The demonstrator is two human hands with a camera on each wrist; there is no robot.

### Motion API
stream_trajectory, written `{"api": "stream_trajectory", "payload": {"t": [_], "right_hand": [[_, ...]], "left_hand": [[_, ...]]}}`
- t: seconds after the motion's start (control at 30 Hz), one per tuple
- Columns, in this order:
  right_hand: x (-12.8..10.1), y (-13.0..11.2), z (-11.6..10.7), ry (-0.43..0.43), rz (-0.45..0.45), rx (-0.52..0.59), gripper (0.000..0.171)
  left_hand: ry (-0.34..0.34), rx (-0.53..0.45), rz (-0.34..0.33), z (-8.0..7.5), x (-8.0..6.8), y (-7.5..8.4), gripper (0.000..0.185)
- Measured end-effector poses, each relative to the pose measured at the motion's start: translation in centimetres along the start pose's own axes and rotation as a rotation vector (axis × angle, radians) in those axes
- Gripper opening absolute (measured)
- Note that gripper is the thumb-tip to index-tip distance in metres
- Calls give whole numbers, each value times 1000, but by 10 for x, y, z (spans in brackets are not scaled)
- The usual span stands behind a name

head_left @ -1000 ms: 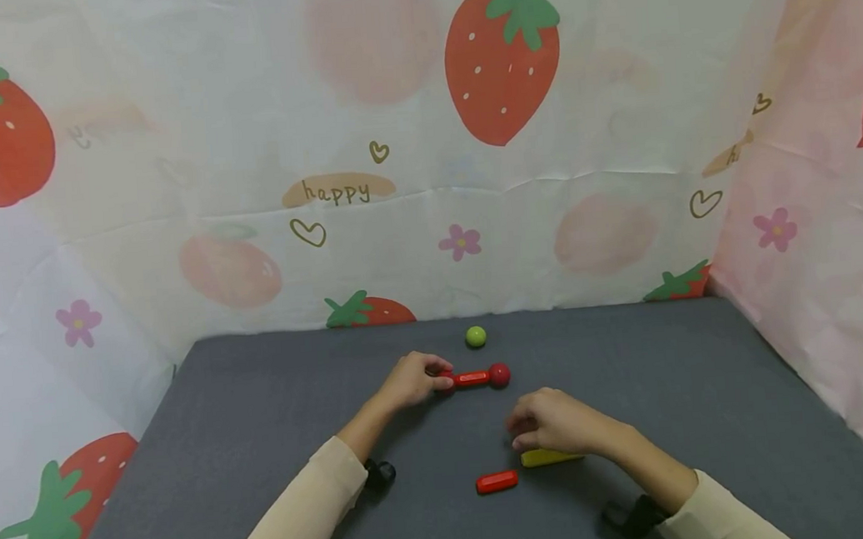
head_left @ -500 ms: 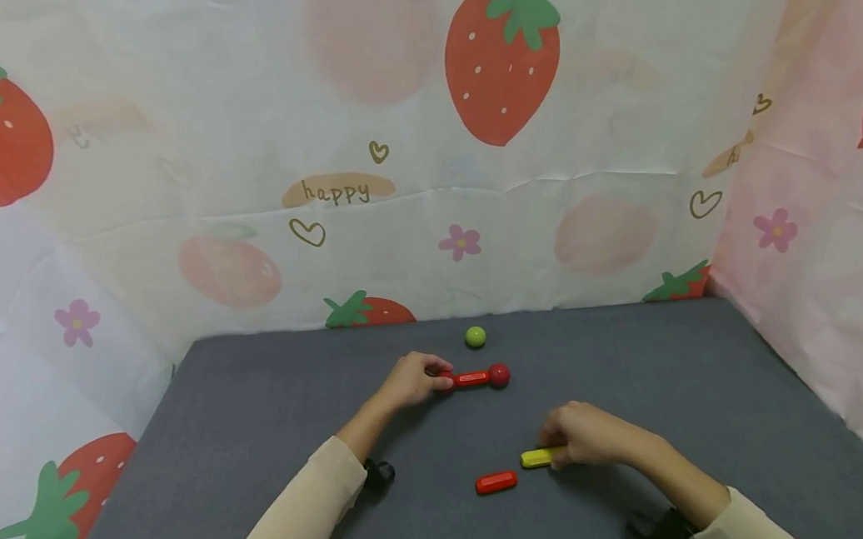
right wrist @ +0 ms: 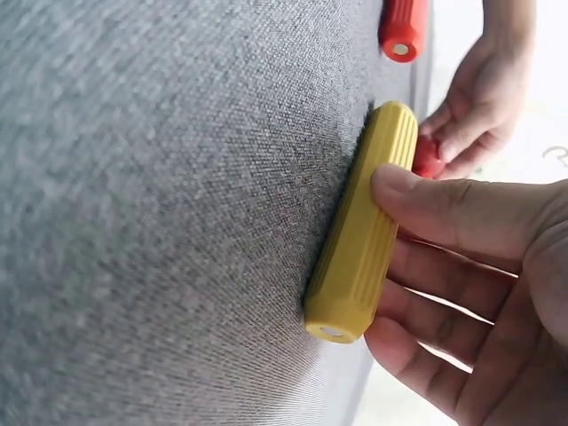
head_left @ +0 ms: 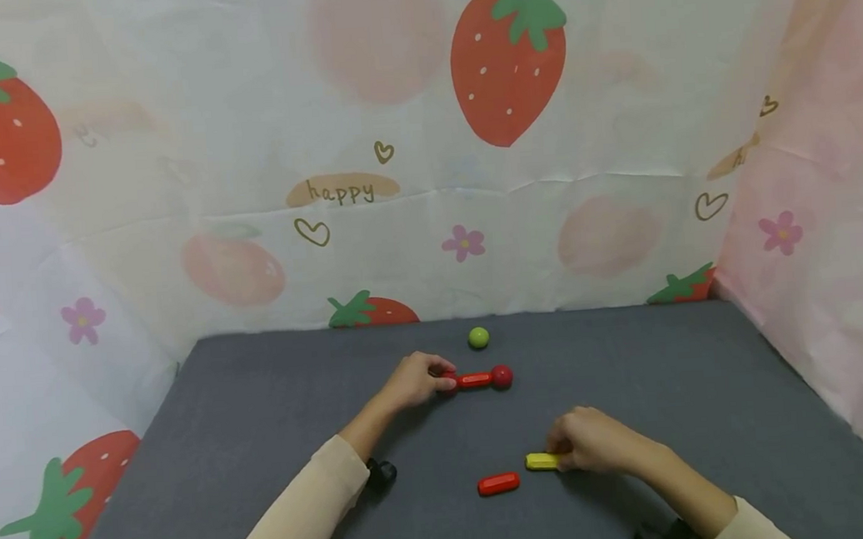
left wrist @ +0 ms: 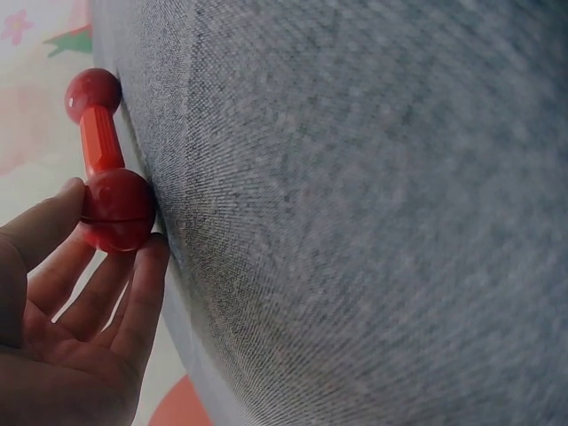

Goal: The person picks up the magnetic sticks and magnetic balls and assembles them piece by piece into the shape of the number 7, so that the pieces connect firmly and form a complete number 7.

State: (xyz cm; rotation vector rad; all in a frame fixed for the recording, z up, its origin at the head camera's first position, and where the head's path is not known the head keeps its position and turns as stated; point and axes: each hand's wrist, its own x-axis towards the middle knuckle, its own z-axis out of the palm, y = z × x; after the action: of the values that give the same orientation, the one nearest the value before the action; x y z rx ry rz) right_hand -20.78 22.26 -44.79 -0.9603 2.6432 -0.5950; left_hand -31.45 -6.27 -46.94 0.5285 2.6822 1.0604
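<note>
Yellow rod (right wrist: 357, 253) is being clamped thumb-to-fingertips by R hand (head_left: 594, 440); L hand (head_left: 411, 381) is pinching red dumbbell (head_left: 474, 379) by its end ball (left wrist: 118, 197) (prob. keeping it from rolling).

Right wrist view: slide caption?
Right hand grips yellow stick; beyond, a red stick and the left hand holding a red ball.

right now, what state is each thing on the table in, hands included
Left hand: gripping the left red ball
Left red ball: held, meeting one end of the middle red rod
Middle red rod: lengthwise between both red balls
Right red ball: at the rod's other end, not held
Right hand: pinching the yellow rod
Yellow rod: held, lengthwise
Loose red rod: lying lengthwise, untouched
Green ball: apart, untouched
</note>
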Motion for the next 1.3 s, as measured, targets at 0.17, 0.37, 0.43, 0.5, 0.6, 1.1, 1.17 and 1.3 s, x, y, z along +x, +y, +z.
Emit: {"api": "stream_trajectory", "payload": {"t": [0.17,0.37,0.43,0.5,0.6,1.1,1.17,1.3], "right_hand": [[0,2,-1,4,5,7,9],[2,8,-1,-24,36,80,8],[4,10,-2,-8,62,110,10],[6,10,-3,33,96,131,12],[11,9,-3,110,156,156,14],[40,3,2,289,385,258,13],[43,3,3,299,396,258,13],[49,3,5,317,413,255,12]], "left_hand": [[-10,-5,7,0,1,1,27],[-15,-2,10,0,0,4,27],[-16,-5,12,0,1,4,28],[-14,-14,3,-1,1,5,27],[-7,-14,-5,-1,2,5,27],[-11,-2,-2,0,2,1,27],[-16,-8,5,-1,1,1,27],[-12,-20,47,0,4,-9,28]]}}
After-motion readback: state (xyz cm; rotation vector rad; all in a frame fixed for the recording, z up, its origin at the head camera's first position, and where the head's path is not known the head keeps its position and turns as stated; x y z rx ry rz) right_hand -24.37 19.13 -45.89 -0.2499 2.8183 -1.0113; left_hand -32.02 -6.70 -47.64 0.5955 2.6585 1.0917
